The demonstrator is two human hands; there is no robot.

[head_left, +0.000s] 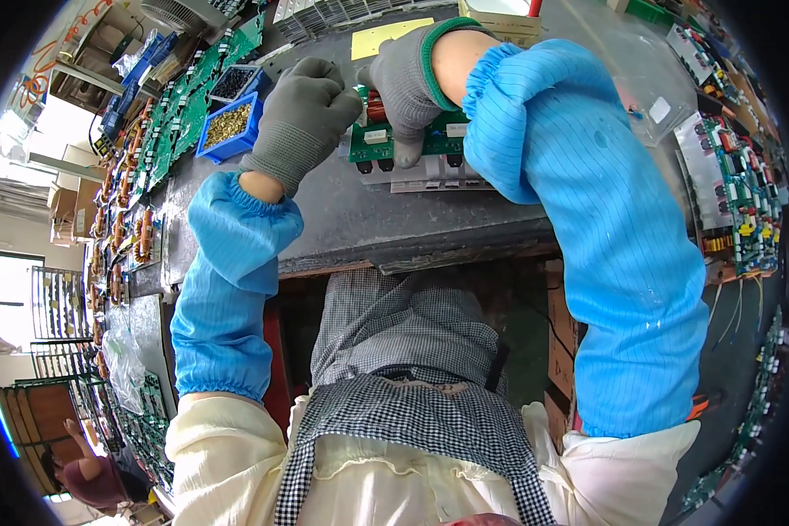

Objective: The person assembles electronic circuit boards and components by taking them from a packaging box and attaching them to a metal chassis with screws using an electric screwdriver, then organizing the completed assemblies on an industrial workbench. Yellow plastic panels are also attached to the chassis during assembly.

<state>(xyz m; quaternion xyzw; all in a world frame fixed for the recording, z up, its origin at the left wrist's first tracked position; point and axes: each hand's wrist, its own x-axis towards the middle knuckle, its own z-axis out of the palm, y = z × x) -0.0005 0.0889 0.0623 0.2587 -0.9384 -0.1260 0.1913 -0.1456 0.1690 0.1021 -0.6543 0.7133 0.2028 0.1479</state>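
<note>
A green circuit board (pixel 360 149) lies on a white and metal base (pixel 438 186) on the dark workbench. My right hand (pixel 405 83), in a grey glove with a green cuff, reaches across the board. Its thumb presses near the board's front edge, and the other fingers bend over the parts behind. My left hand (pixel 310 110), in a grey glove, is closed beside the board's left end. Whatever its curled fingers hold is hidden. To the left of that hand stand a blue bin of brass-coloured small parts (pixel 229 124) and a bin of black small parts (pixel 234 82).
More green boards (pixel 203 92) line the bench's left side, near copper coils (pixel 143 237). A yellow sheet (pixel 389 39) lies behind my hands. Assembled boards (pixel 738 188) stand at the right, with clear plastic (pixel 644 83) nearby. Another person (pixel 96 478) is at the lower left.
</note>
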